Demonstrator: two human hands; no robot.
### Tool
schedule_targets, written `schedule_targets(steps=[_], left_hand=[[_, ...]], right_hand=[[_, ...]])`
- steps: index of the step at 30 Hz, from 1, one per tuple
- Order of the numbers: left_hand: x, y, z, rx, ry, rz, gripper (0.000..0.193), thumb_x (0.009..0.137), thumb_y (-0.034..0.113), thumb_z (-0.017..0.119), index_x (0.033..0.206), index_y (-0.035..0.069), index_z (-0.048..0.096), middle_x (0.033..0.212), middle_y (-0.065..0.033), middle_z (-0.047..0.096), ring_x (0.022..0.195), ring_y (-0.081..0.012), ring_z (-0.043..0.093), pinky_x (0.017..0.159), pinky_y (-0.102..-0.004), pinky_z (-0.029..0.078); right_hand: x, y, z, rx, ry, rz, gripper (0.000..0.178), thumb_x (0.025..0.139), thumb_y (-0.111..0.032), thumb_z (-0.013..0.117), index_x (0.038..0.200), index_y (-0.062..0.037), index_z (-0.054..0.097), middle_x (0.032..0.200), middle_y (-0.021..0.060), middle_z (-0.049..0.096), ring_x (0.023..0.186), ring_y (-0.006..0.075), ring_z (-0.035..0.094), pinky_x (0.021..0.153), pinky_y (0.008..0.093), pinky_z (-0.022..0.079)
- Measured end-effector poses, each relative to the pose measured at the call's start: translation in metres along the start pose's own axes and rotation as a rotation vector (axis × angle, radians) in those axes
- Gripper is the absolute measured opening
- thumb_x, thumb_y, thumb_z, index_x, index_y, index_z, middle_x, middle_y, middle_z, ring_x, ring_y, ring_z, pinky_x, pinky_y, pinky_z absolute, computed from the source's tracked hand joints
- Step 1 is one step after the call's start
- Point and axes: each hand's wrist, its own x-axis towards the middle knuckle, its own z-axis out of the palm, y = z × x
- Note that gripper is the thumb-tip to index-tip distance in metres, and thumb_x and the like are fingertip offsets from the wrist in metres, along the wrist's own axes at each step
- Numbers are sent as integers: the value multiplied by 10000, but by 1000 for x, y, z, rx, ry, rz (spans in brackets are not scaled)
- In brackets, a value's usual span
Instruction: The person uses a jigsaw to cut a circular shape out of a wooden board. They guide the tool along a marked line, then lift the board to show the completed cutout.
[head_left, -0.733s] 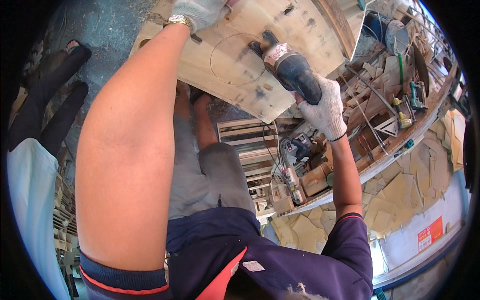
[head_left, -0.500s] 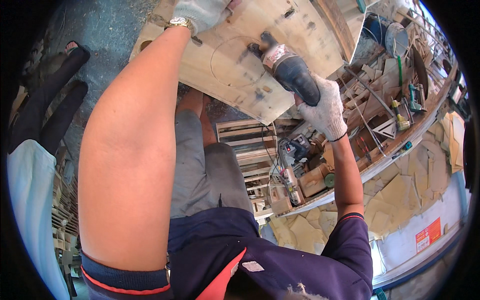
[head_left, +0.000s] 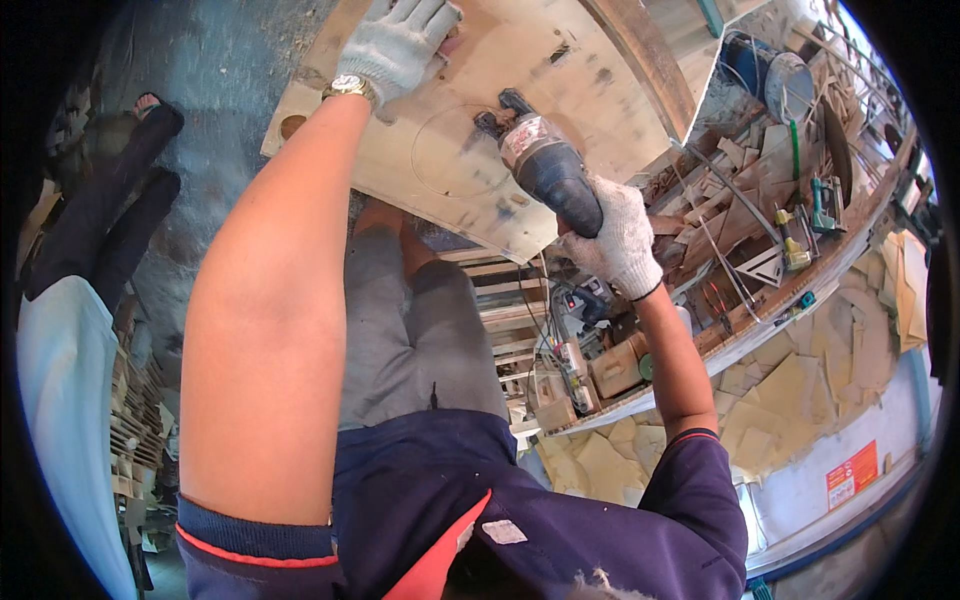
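Note:
My right hand [head_left: 618,238], in a whitish knit glove, is closed round the rear of a jigsaw [head_left: 548,172] with a dark body and a pale, worn band. The jigsaw's two black front prongs point up and left across a plywood board [head_left: 480,190], beside the edge of a circle drawn on it. Its blade is hidden. My left hand [head_left: 400,45], gloved with a watch at the wrist, lies on the board to the far left of the jigsaw, fingers stretched out. A dark round hole [head_left: 292,126] shows near the board's left corner.
A wooden beam [head_left: 645,60] runs along the board's right side. On the right, a cluttered bench [head_left: 720,340] carries tools and wood scraps near a blue drum [head_left: 755,70]. Slatted pallets [head_left: 505,310] stand below the board. Another person [head_left: 70,330] is at the left.
The jigsaw and my right hand have shifted left and slightly nearer in the picture. More of my left hand shows on the board, its fingers now in view.

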Motion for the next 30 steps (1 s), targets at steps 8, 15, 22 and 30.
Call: schedule_targets(steps=[8, 15, 22, 30], left_hand=[[-10, -6, 14, 65, -11, -25, 331, 894, 276, 680, 1115, 32, 648, 1502, -232, 521, 1391, -397, 494, 1176, -542, 347], [-4, -24, 23, 78, -103, -38, 481, 902, 195, 678, 1336, 30, 554, 1398, -211, 579, 1265, -384, 561, 1106, -488, 426], [-23, -48, 22, 107, 144, -109, 553, 1046, 227, 519, 1483, -90, 398, 1465, -312, 480, 1345, -419, 498, 1128, -476, 401], [-128, 105, 27, 265, 271, -542, 524, 1080, 422, 491, 1326, -41, 485, 1107, -284, 612, 944, -385, 644, 799, -518, 550]], right_hand=[[8, -4, 7, -77, 46, -90, 430, 683, -264, 792, 1018, -21, 675, 952, 235, 692, 937, 434, 683, 842, 507, 552], [7, 8, 5, 0, 56, -159, 425, 712, -272, 785, 1028, -1, 702, 887, 249, 727, 884, 412, 730, 794, 483, 593], [-58, 34, 36, 246, 257, -208, 315, 643, -354, 788, 822, -96, 777, 802, 139, 749, 750, 341, 740, 645, 524, 573], [-248, 182, 140, 1253, 715, 248, 357, 679, -189, 757, 978, -7, 687, 853, 254, 684, 858, 433, 702, 776, 466, 556]])
